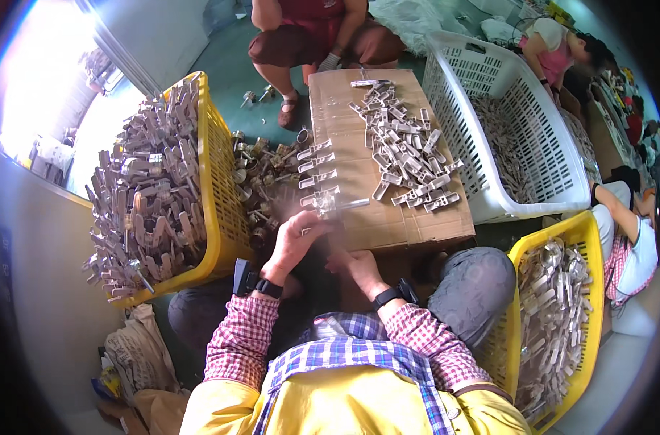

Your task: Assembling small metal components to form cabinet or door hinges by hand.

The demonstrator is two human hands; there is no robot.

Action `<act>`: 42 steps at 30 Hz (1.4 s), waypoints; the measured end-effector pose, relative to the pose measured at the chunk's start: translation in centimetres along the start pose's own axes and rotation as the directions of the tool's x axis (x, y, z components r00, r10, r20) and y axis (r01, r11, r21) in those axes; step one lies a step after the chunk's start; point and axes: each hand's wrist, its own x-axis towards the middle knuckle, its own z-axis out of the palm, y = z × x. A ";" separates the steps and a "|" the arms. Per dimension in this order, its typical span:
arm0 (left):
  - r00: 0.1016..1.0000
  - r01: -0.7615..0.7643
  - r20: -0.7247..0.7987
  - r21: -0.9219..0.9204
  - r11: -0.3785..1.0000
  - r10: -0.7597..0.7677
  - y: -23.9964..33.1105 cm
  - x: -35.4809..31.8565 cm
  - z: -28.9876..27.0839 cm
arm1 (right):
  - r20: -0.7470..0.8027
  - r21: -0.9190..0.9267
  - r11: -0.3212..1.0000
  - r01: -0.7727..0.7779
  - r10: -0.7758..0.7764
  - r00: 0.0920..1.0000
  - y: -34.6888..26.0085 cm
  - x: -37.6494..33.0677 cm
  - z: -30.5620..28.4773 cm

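My left hand (296, 241) is closed, thumb and fingers pinched at the near left edge of a cardboard box (344, 101). In its fingers is a shiny metal clamp part (325, 203) with a bolt-like rod pointing right, partly blurred. My right hand (359, 268) is just below and to the right, near the box's front edge; its fingertips are smeared by motion, so its grip does not show. Along the box's left edge lies a column of similar metal clamp pieces (317, 163). A loose pile of flat metal levers (406, 138) covers the right part of the top.
A yellow basket (208, 159) heaped with metal clamp parts stands left. More clamps (268, 163) lie between it and the box. On the right are a white basket (453, 123) and another yellow basket (517, 341), both holding metal parts. A person (315, 43) squats opposite; other people work far right.
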 end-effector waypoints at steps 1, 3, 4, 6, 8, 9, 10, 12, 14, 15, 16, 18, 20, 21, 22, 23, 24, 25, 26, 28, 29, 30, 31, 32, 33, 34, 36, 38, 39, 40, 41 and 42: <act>1.000 -0.004 0.007 0.000 1.000 0.004 -0.2 0.0 0.0 | 0.010 -0.007 1.000 0.008 -0.008 1.000 0.0 0.0 -0.1; 0.999 -0.042 0.031 0.126 0.991 0.039 -0.6 0.1 -0.3 | 0.009 -0.009 1.000 0.016 -0.016 1.000 0.0 0.1 -0.1; 0.999 -0.045 0.034 0.126 0.991 0.041 -1.0 0.1 -0.2 | 0.014 -0.015 1.000 0.020 -0.020 1.000 0.0 0.1 0.0; 1.000 -0.010 0.030 0.070 0.998 0.008 -1.1 0.2 0.0 | 0.009 -0.005 1.000 0.010 -0.010 1.000 -0.2 0.0 0.1; 0.987 -0.161 0.047 0.230 0.960 0.154 -0.6 0.5 0.1 | 0.003 0.002 1.000 -0.004 0.004 1.000 -0.3 -0.1 0.1; 0.952 -0.303 0.085 0.381 0.873 0.293 0.0 0.7 0.2 | 0.002 -0.006 1.000 -0.004 0.004 1.000 -0.3 -0.2 0.0; 0.952 -0.302 0.085 0.378 0.875 0.293 0.3 0.8 0.3 | 0.001 -0.014 1.000 -0.003 0.003 1.000 -0.3 -0.2 0.0; 0.930 -0.365 0.093 0.366 0.856 0.356 0.6 1.0 0.3 | -0.007 -0.021 1.000 -0.017 0.017 1.000 -0.4 -0.2 0.1; 0.937 -0.348 0.115 0.374 0.860 0.330 0.3 1.0 0.0 | -0.014 -0.028 0.999 -0.031 0.030 0.999 -0.6 -0.3 0.4; 0.943 -0.333 0.138 0.384 0.861 0.303 0.2 1.1 -0.2 | -0.020 -0.010 0.999 -0.054 0.053 0.998 -0.7 -0.3 0.5; 0.943 -0.333 0.137 0.381 0.862 0.303 0.2 1.2 -0.2 | -0.025 0.008 0.997 -0.076 0.077 0.997 -0.8 -0.3 0.7; 0.907 -0.421 0.180 0.428 0.800 0.381 0.2 1.4 -0.1 | -0.037 0.026 0.996 -0.081 0.082 0.996 -1.0 -0.4 1.0; 0.909 -0.417 0.182 0.415 0.809 0.375 0.3 1.4 -0.3 | -0.048 0.045 0.995 -0.087 0.089 0.995 -1.0 -0.4 1.1; 0.911 -0.413 0.184 0.403 0.817 0.369 0.5 1.4 -0.3 | -0.050 0.062 0.996 -0.071 0.074 0.996 -0.9 -0.4 1.1; 0.911 -0.412 0.184 0.401 0.818 0.368 0.5 1.3 -0.2 | -0.051 0.078 0.995 -0.054 0.059 0.997 -0.8 -0.4 1.1; 0.920 -0.391 0.175 0.389 0.834 0.350 0.6 1.2 -0.1 | -0.052 0.077 0.995 -0.056 0.060 0.997 -0.8 -0.4 1.2; 0.928 -0.371 0.167 0.375 0.849 0.332 0.8 1.1 0.0 | -0.077 0.059 0.998 -0.025 0.030 0.997 -0.8 -0.4 1.3; 0.929 -0.371 0.167 0.374 0.850 0.332 0.9 1.1 0.0 | -0.101 0.041 0.999 0.005 -0.001 0.995 -0.8 -0.4 1.4; 0.928 -0.373 0.180 0.406 0.834 0.327 1.1 1.1 0.0 | -0.103 0.040 0.999 0.004 0.000 0.995 -0.9 -0.4 1.5; 0.928 -0.373 0.191 0.438 0.818 0.320 1.2 1.1 -0.1 | -0.130 -0.008 1.000 -0.014 0.013 0.991 -1.3 -0.5 1.8; 0.924 -0.383 0.199 0.446 0.809 0.328 1.1 1.1 -0.3 | -0.130 -0.009 1.000 -0.016 0.014 0.991 -1.4 -0.5 1.9; 0.920 -0.393 0.205 0.455 0.799 0.335 1.1 1.1 -0.4 | -0.148 0.002 1.000 -0.012 0.012 0.989 -1.4 -0.5 2.1; 0.921 -0.390 0.201 0.456 0.800 0.334 0.9 1.0 -0.3 | -0.166 0.012 1.000 -0.008 0.010 0.986 -1.5 -0.5 2.3; 0.916 -0.400 0.170 0.472 0.785 0.364 0.6 1.0 -0.2 | -0.163 0.009 1.000 -0.010 0.012 0.987 -1.7 -0.6 2.4; 0.908 -0.410 0.140 0.488 0.771 0.394 0.6 1.0 0.0 | -0.178 0.009 0.999 -0.038 0.039 0.983 -1.9 -0.7 2.4; 0.909 -0.407 0.135 0.488 0.772 0.393 0.5 0.9 0.0 | -0.193 0.009 0.998 -0.066 0.066 0.979 -2.2 -0.8 2.4; 0.926 -0.376 0.179 0.513 0.771 0.332 0.6 0.9 0.1 | -0.211 -0.029 0.999 -0.045 0.038 0.977 -3.0 -0.7 2.7; 0.926 -0.376 0.165 0.495 0.784 0.340 1.0 0.9 0.3 | -0.228 -0.071 0.997 -0.026 0.010 0.974 -3.7 -0.7 3.0; 0.924 -0.379 0.155 0.478 0.792 0.348 1.1 0.9 0.2 | -0.244 -0.066 0.998 -0.007 -0.009 0.970 -4.0 -0.7 3.3; 0.926 -0.373 0.144 0.479 0.795 0.348 0.7 1.0 0.2 | -0.260 -0.062 0.998 0.012 -0.028 0.965 -4.2 -0.6 3.5; 0.921 -0.383 0.132 0.483 0.788 0.368 0.2 1.1 0.3 | -0.253 -0.072 0.997 0.009 -0.028 0.967 -4.4 -0.3 3.5; 0.915 -0.393 0.118 0.485 0.782 0.386 0.3 1.2 0.4 | -0.230 -0.080 0.997 0.021 -0.039 0.972 -4.7 0.0 3.3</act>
